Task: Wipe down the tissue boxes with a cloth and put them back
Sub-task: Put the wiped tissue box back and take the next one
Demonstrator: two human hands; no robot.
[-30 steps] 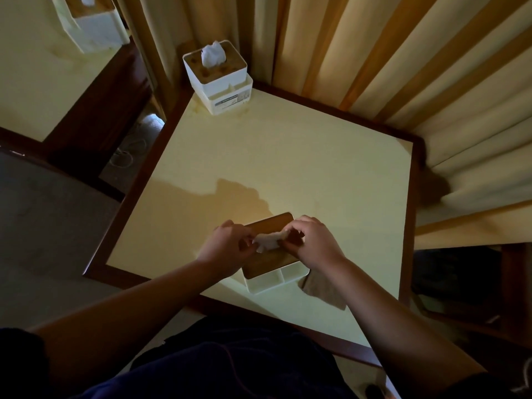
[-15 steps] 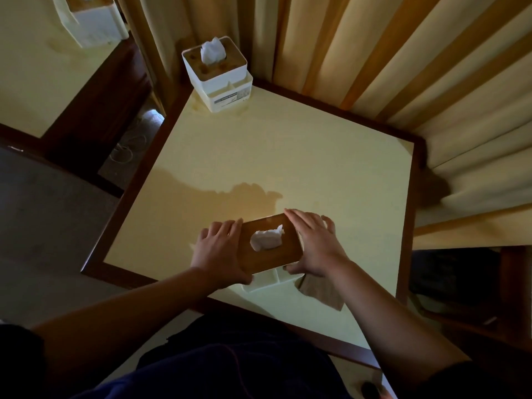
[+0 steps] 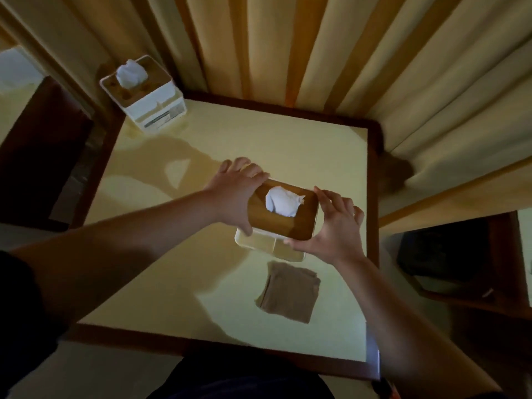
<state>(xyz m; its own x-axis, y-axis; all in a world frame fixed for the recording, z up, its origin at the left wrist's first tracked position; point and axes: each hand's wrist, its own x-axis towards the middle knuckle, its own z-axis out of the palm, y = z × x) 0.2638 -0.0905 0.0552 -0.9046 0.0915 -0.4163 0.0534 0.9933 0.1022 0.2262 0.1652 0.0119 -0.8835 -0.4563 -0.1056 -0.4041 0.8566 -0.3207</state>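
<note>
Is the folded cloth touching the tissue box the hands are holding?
Apart. The head view shows bare tabletop between the cloth and the tissue box, which both hands grip.

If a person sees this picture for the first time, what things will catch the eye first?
First, the two hands, left hand and right hand, which hold a wood-topped tissue box at the table's middle. Next, the folded brown cloth lying just nearer than the box. Then a second tissue box at the far left corner, by the curtain.

Cloth (image 3: 289, 293) lies on table (image 3: 288, 139), before tissue box (image 3: 283, 218).
</note>
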